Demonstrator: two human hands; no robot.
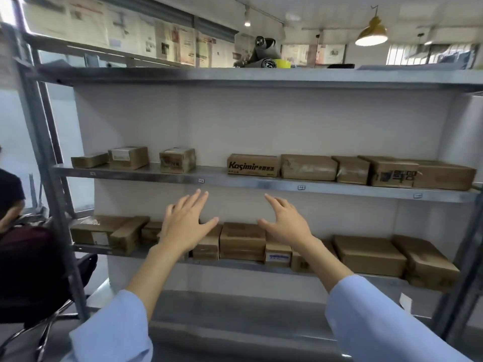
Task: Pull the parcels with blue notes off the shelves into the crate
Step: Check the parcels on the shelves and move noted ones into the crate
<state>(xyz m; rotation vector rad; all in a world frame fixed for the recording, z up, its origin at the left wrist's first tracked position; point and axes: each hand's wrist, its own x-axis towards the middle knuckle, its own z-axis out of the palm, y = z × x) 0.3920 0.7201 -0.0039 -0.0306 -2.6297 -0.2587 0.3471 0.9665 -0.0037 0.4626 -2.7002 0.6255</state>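
Head view: blue-labelled parcel (278, 256) shows under right hand (285, 223); left hand (187, 226) apart, both spread, empty.

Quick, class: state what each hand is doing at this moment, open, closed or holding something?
Left hand: open, fingers spread, holding nothing, raised before the shelves.
Right hand: open, fingers spread, holding nothing.

One wide-angle view, worn at the person's head, faces the metal shelving unit (261, 182) head-on from close by. It sits about level with the unit's top board and tilts slightly down, so the lower shelves show from above. The lens bows the unit's left upright (44, 158) near the frame edge.
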